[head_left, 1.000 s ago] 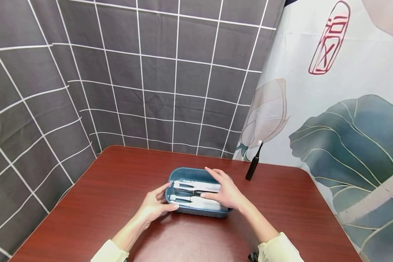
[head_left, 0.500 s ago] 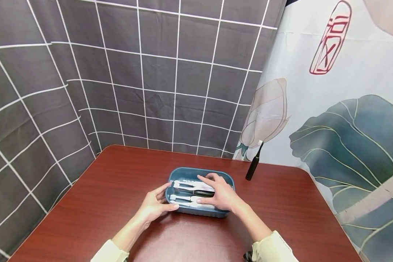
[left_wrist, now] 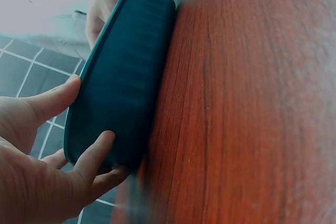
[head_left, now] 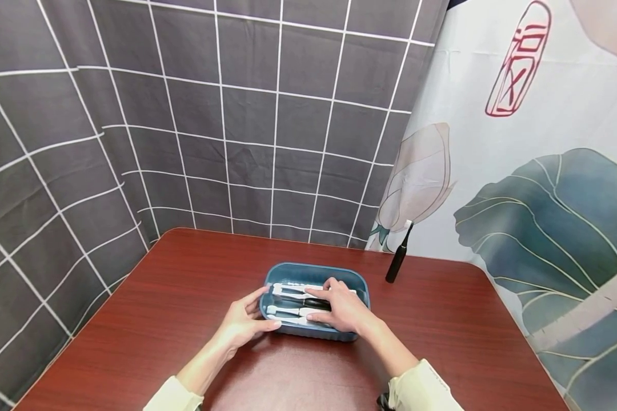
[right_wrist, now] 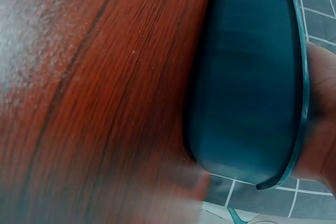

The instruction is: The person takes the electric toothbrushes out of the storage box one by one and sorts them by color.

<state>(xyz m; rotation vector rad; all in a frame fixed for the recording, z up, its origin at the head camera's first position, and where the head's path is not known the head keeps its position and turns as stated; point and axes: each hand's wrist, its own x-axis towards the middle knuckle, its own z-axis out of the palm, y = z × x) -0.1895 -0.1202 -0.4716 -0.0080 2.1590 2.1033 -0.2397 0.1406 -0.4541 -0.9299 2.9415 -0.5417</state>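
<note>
Blue box (head_left: 316,333) stands with its end held between thumb and fingers of the left hand (head_left: 241,325). Right hand (head_left: 341,308) reaches inside, over toothbrushes (head_left: 316,304); whether it pinches one cannot be told. Black toothbrush (head_left: 397,264) well beyond it.

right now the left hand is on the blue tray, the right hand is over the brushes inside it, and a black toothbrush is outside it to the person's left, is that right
Not quite: the head view shows that black toothbrush to the person's right, not left. The left hand is on the blue tray and the right hand over the brushes inside, as you say.
</note>
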